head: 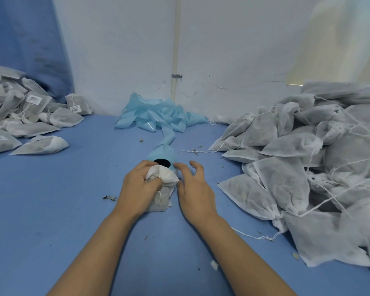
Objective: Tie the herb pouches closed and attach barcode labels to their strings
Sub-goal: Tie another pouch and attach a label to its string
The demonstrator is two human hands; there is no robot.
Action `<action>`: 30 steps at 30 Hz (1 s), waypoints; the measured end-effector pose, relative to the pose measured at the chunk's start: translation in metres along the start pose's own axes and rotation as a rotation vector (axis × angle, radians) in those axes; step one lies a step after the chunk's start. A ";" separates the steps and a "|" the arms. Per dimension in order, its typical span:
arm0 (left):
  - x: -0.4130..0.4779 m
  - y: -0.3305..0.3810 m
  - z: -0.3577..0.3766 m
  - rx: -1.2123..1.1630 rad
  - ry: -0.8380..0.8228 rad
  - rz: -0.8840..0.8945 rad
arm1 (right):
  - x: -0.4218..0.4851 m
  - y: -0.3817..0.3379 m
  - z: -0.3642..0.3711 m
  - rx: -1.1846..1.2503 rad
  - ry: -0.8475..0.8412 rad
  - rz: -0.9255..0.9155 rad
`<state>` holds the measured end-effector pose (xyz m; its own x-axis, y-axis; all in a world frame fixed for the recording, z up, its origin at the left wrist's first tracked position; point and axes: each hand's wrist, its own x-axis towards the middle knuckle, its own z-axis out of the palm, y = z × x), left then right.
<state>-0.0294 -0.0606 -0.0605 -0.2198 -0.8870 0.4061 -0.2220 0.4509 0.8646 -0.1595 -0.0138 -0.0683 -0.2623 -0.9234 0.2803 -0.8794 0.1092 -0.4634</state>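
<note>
A white fabric herb pouch (163,195) stands on the blue table (73,199) in front of me, its gathered neck bunched at the top. My left hand (138,184) grips that neck with curled fingers. My right hand (193,184) hovers just right of the pouch with fingers spread and relaxed, holding nothing. Directly behind the pouch lies a roll of light blue label backing (161,155) with a dark core. The pouch's string is hard to make out.
A large heap of untied pouches with loose strings (308,159) fills the right side. Pouches carrying barcode labels (26,116) are piled at the far left. A tangle of spent blue backing strip (158,116) lies against the white wall. Herb crumbs dot the table.
</note>
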 end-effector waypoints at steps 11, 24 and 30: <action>0.001 -0.004 0.003 0.406 0.014 0.020 | 0.002 0.016 -0.011 -0.011 0.157 0.029; 0.003 -0.014 0.009 0.346 -0.019 0.053 | 0.005 0.023 -0.008 0.023 0.278 0.099; -0.001 -0.004 0.015 0.008 -0.127 0.005 | 0.002 0.021 -0.011 0.110 0.363 -0.004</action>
<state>-0.0423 -0.0600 -0.0682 -0.3397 -0.8650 0.3694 -0.2275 0.4567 0.8600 -0.1825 -0.0092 -0.0680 -0.4003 -0.7307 0.5530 -0.8379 0.0475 -0.5438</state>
